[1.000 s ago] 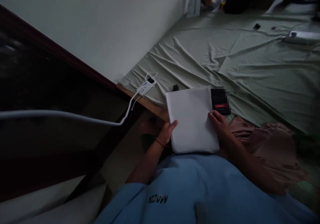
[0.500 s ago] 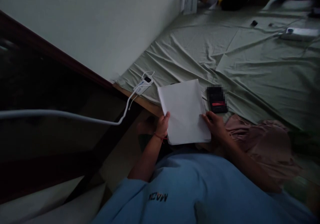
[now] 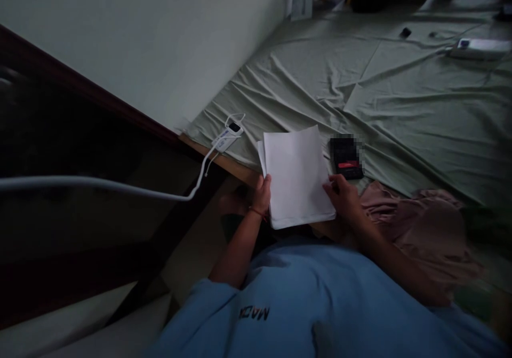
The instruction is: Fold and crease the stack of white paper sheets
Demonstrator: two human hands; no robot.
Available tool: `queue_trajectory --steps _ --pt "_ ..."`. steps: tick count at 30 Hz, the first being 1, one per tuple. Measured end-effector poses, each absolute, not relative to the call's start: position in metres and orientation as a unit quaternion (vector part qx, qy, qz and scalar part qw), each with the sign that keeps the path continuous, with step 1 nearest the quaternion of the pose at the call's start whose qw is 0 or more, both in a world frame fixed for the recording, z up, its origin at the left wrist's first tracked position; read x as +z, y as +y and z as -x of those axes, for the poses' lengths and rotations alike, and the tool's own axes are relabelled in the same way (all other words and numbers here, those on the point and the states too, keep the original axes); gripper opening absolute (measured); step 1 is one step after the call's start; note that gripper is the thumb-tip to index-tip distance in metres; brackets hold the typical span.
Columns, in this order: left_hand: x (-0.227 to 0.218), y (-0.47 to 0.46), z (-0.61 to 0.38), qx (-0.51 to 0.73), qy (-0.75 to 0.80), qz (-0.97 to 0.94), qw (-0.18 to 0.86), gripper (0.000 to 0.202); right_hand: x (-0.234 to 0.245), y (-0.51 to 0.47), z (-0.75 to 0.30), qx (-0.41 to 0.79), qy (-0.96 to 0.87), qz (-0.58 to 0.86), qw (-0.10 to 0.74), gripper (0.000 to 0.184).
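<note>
Paper stack (image 3: 298, 182) is up in front of the torso, by the near edge of the green cloth (image 3: 400, 107). Left hand (image 3: 262, 193) grips its left edge, thumb on top; right hand (image 3: 343, 195) pinches the right edge, fingers mostly hidden underneath. Upper sheets sit skewed, lower ones poking out at left. Black phone (image 3: 352, 173) lies just beyond the right hand. My read: light, floppy, sheets slide on each other and crease easily. Best hold is both long edges, mid-length, thumbs flat, light squeeze; corners would sag.
</note>
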State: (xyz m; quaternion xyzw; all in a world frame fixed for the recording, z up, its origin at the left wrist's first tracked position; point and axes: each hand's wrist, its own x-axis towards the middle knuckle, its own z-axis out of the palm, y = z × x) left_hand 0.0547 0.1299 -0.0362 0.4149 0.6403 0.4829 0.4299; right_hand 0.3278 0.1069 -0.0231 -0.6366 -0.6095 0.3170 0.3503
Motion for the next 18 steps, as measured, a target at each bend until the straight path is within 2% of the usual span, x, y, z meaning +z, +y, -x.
queue_trajectory --steps 4,8,13,18 --pt "-0.033 0.132 -0.055 0.449 0.672 -0.466 0.360 0.033 -0.020 0.108 -0.328 0.278 -0.631 0.628 0.361 0.026" --pt "-0.027 0.134 -0.057 0.422 0.685 -0.493 0.332 0.030 0.001 0.105 -0.325 0.227 -0.633 0.622 0.401 0.024" --pt "-0.025 0.136 -0.064 0.414 0.698 -0.484 0.327 0.025 0.047 0.086 -0.303 0.336 -0.649 0.590 0.344 0.025" --pt "-0.019 0.128 -0.066 0.430 0.669 -0.486 0.362 0.030 0.079 0.072 -0.265 0.428 -0.698 0.501 0.280 0.028"
